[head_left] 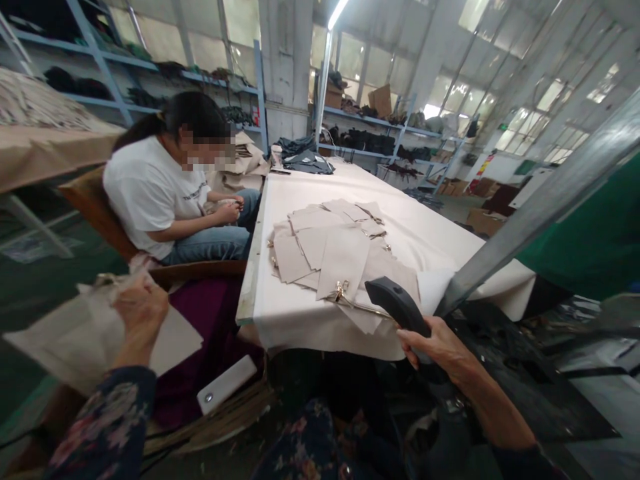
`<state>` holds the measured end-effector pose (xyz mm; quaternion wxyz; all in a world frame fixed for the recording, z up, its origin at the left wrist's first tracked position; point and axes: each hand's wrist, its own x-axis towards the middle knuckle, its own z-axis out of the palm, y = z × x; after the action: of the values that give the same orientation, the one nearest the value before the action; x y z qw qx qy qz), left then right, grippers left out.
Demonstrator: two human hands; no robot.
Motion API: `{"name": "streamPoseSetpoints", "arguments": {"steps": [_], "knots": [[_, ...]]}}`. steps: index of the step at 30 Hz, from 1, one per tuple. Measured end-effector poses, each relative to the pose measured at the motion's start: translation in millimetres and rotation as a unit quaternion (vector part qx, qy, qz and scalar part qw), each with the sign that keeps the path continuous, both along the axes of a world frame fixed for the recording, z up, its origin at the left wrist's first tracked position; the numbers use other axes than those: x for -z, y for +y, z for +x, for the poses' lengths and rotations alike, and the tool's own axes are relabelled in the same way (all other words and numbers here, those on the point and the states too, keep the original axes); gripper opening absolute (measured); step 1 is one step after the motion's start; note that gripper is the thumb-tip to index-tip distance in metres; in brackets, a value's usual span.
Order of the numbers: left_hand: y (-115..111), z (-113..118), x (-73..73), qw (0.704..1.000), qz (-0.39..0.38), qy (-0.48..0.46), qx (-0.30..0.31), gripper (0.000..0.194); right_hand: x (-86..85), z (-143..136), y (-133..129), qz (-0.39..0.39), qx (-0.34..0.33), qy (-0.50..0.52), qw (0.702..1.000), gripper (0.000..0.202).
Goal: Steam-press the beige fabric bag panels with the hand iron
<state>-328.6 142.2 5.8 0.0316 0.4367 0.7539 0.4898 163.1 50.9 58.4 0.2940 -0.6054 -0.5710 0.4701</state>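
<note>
At the left, my left hand [143, 303] is closed on several flat beige fabric pieces [65, 333], which hang out on both sides of it. My right hand [433, 343] grips a black curved handle [397, 300] at the near right corner of the table; its lower part is dark, and I cannot make out what it belongs to. Beyond the handle, a loose pile of beige fabric pieces [343, 257] lies on the table, some with gold-coloured metal fittings [340, 290] at their ends.
Cream cloth covers the long table [400, 203]. A seated co-worker [150, 187] handles something small at its left side. Purple cloth [203, 333] and a white device [227, 385] lie in a cardboard box below my left hand. A slanted metal post [545, 207] crosses the right side.
</note>
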Motion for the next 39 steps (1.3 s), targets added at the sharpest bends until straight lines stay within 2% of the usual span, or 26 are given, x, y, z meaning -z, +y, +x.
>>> {"name": "streamPoseSetpoints", "arguments": {"steps": [2,4,6,11,15,19,23,27,32,39], "knots": [[9.7,30.3,20.0,1.0,-0.003,0.02,0.01,0.028,6.4,0.8,-1.4,-0.009,-0.003,0.002,1.0,0.03],[20.1,69.7,35.2,0.997,0.008,0.037,0.071,0.023,11.6,-1.6,-2.4,-0.012,-0.017,-0.001,1.0,0.03],[29.8,113.7,43.9,0.987,0.025,0.044,0.151,0.021,14.8,-6.6,-2.4,-0.015,-0.037,-0.004,0.999,0.029],[44.9,212.5,48.3,0.929,0.059,0.054,0.362,0.027,15.3,-19.7,5.5,-0.034,-0.036,-0.017,0.999,0.024],[49.0,256.3,48.6,0.889,0.055,0.06,0.451,0.029,12.5,-21.5,15.1,-0.032,-0.026,-0.045,0.998,0.023],[53.3,268.5,47.2,0.875,0.041,0.059,0.479,0.021,13.4,-17.5,19.3,-0.038,-0.019,-0.049,0.998,0.023],[55.8,267.7,46.9,0.881,0.027,0.04,0.47,0.018,17.2,-15.2,20.7,-0.047,-0.029,-0.03,0.998,0.025],[55.8,271.6,48.5,0.881,0.005,0.025,0.472,0.005,19.4,-15.8,23.4,-0.048,-0.033,-0.027,0.998,0.025],[57.6,279.1,47.7,0.888,-0.015,-0.017,0.458,0.008,16.5,-15.2,24.5,-0.05,-0.037,-0.039,0.997,0.022],[60.1,262.8,45.0,0.846,-0.028,-0.139,0.514,0.016,13.6,-15.7,21.7,-0.043,-0.041,-0.041,0.997,0.02]]}}
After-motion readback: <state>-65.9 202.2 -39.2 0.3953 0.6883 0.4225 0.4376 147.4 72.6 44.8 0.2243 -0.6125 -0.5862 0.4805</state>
